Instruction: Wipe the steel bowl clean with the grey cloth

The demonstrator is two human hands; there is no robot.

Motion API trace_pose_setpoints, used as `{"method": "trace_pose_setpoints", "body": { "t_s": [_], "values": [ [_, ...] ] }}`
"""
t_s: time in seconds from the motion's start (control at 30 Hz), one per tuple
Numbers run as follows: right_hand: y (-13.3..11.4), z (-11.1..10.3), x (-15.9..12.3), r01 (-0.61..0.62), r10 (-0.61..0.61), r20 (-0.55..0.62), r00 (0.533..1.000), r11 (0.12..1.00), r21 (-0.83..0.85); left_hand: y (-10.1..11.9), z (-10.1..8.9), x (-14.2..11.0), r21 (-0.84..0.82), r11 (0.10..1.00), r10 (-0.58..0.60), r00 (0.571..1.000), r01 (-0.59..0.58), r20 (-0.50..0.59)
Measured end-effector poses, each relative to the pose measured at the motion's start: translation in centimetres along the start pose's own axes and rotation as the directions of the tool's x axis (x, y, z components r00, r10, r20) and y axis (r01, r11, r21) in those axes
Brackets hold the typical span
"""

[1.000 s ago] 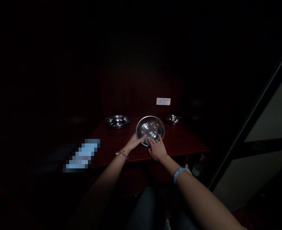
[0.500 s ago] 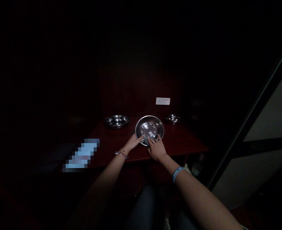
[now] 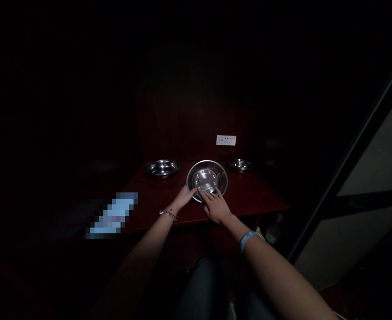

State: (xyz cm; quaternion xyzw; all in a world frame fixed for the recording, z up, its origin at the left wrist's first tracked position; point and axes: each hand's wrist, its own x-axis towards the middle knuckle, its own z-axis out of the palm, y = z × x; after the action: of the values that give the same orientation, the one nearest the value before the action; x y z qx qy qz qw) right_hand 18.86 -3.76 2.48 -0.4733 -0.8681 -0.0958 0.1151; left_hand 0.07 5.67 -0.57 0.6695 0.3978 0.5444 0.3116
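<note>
A shiny stainless steel bowl (image 3: 206, 178) is tilted toward me above the front part of the dark red table, its inside showing. My left hand (image 3: 184, 197) grips its lower left rim, thumb inside and the other fingers hidden behind. Stretched out and slightly spread, the fingers of my right hand (image 3: 217, 206) lie against the bowl's lower inner wall. A dark greyish patch shows near these fingertips; whether it is a cloth or a reflection I cannot tell.
On the table (image 3: 260, 195), a wide steel dish (image 3: 162, 169) stands at the left and a smaller steel dish (image 3: 240, 165) at the right. A white socket panel (image 3: 226, 140) is on the back wall. A blurred-out bright rectangle (image 3: 112, 215) lies left; a bottle (image 3: 274, 231) stands low right.
The fingers of my right hand have shifted slightly left and up along the bowl's inner wall. My left hand keeps its hold, and the dishes stay where they were.
</note>
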Motion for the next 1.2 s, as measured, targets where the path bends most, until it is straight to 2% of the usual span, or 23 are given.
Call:
{"method": "trace_pose_setpoints", "body": {
  "t_s": [0.67, 0.83, 1.03, 1.2],
  "values": [
    [0.5, 0.0, 0.1, 0.033, -0.033, 0.006, 0.999, 0.998, 0.056, 0.3, -0.3, 0.3, 0.034, 0.997, -0.071, 0.993, 0.074, -0.09],
    [1.0, -0.4, 0.1, 0.042, -0.043, 0.019, 0.999, 0.997, 0.071, 0.3, -0.3, 0.3, 0.02, 0.997, -0.068, 0.995, 0.07, -0.078],
    [1.7, -0.9, 0.0, 0.013, -0.014, 0.015, 1.0, 0.999, 0.045, 0.2, -0.3, 0.4, 0.013, 0.998, -0.057, 0.994, 0.058, -0.094],
    [2.3, -0.7, 0.0, -0.044, 0.044, -0.036, 0.998, 0.999, -0.024, -0.3, -0.3, 0.6, 0.031, 0.997, -0.063, 0.993, 0.066, -0.095]
  ]
}}
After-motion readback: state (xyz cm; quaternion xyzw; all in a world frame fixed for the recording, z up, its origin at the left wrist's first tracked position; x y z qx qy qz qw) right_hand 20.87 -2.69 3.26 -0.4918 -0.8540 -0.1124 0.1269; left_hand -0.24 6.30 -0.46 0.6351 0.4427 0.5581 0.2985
